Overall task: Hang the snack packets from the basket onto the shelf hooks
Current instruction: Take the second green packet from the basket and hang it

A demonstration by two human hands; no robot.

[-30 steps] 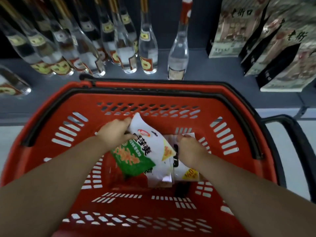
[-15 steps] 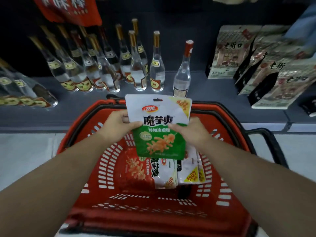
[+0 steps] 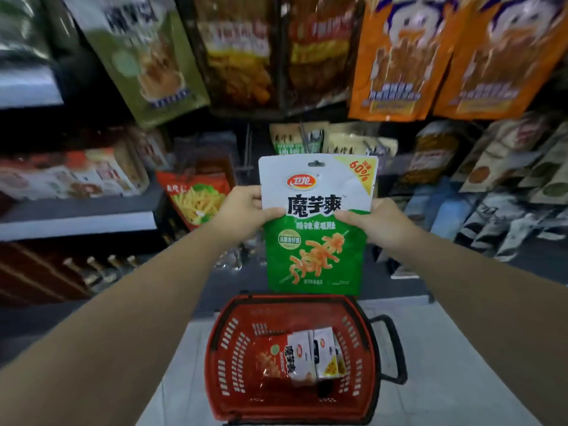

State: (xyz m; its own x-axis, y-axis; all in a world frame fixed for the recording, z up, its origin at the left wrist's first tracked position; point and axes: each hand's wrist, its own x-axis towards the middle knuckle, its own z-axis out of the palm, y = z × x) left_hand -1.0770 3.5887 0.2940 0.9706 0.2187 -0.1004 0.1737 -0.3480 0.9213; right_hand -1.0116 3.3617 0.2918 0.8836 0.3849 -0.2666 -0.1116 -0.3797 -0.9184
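both hands — left hand (image 3: pixel 242 210), right hand (image 3: pixel 379 222) — pinch the green packet (image 3: pixel 316 226) upright at its sides, above the red basket (image 3: pixel 221 358) at 6 o'clock. hanging orange bags (image 3: pixel 396 56) crowd 1 o'clock; a chips bag (image 3: pixel 196 201) sits at 9.

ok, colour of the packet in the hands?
White top, green bottom, on the held packet; head view.

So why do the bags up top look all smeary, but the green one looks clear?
Head view: the hanging orange bags and the other bags near the edges are blurred and stretched by the wide lens; the green snack packet, held in the middle by the left hand and right hand, is sharp; the lighting is dim.
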